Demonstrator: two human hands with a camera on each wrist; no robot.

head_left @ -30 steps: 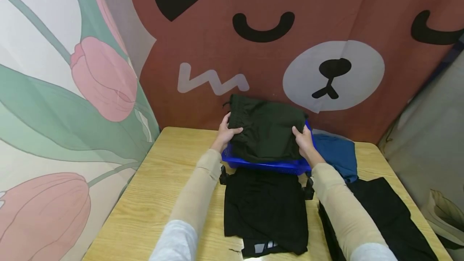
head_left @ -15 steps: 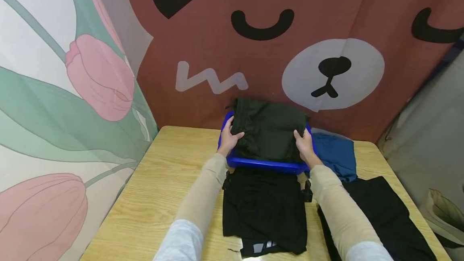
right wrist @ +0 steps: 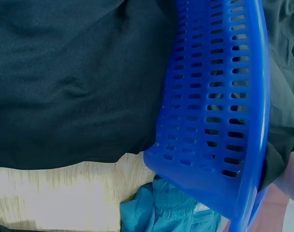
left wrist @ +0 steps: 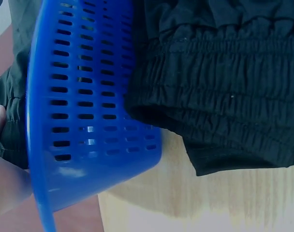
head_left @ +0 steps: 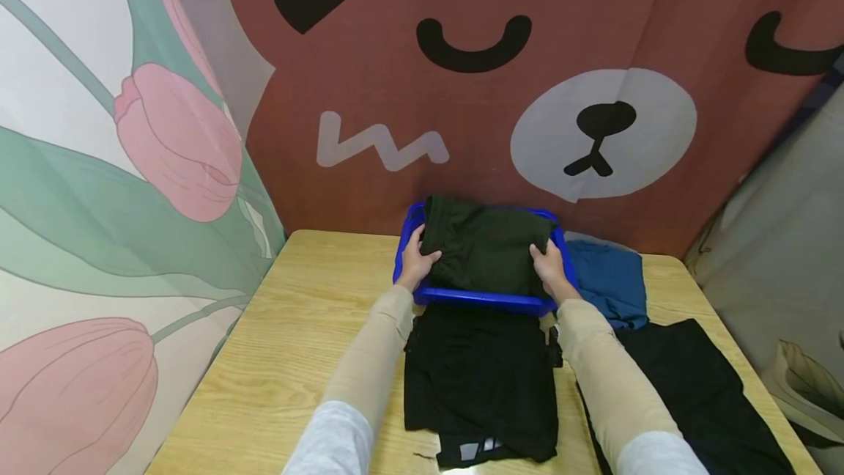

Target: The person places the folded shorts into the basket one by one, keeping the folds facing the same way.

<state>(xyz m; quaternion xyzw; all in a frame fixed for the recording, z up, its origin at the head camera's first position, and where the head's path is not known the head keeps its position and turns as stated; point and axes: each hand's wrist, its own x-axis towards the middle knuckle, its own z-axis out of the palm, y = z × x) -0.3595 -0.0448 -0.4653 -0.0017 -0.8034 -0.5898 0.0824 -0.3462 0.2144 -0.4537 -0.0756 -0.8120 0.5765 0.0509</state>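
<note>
Dark green folded pants lie within the rim of a blue plastic basket in the head view. My left hand grips their left side, thumb on top. Gripping the right side is my right hand, also with its thumb on top. The fingers under the cloth are hidden. In the left wrist view, the slotted basket wall stands beside a gathered black waistband. The right wrist view shows green cloth behind the basket's rim.
Folded black pants lie on the wooden table in front of the basket. To the right are a blue folded garment and another black garment. A curtain with a bear print hangs behind the table.
Both hands have lowered the green pants into the basket. More of the basket's rim shows now, at the back and left. The garments on the table have stayed put.
</note>
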